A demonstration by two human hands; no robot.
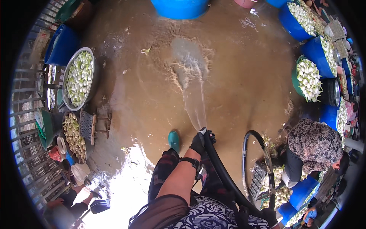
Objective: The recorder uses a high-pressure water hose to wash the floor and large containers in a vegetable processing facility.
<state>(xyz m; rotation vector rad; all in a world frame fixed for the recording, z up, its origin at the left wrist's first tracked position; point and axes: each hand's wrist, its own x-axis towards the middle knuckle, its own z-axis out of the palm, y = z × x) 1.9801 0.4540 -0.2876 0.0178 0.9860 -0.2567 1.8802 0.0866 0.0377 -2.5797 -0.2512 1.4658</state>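
My left hand (pixel 199 144), in a black glove with a dark band on the wrist, is wrapped round the end of a thick black hose (pixel 224 176). From its mouth a broad stream of water (pixel 195 105) shoots forward and splashes on the brown, wet floor (pixel 133 91). The hose runs back past my right side and bends into a tall loop. Low at the right, a dark shape (pixel 270 216) lies against the hose; it may be my gloved right hand, but its fingers do not show. A green boot (pixel 174 141) is on my left foot.
A metal basin (pixel 92 76) of white, green-tipped bulbs stands left, near a small stool (pixel 88 126). Ahead is a blue tub (pixel 179 12). Blue tubs (pixel 291 24) and a green tub (pixel 296 82) of bulbs line the right. A bent-over person (pixel 314 147) works close at right, beside a crate (pixel 257 179).
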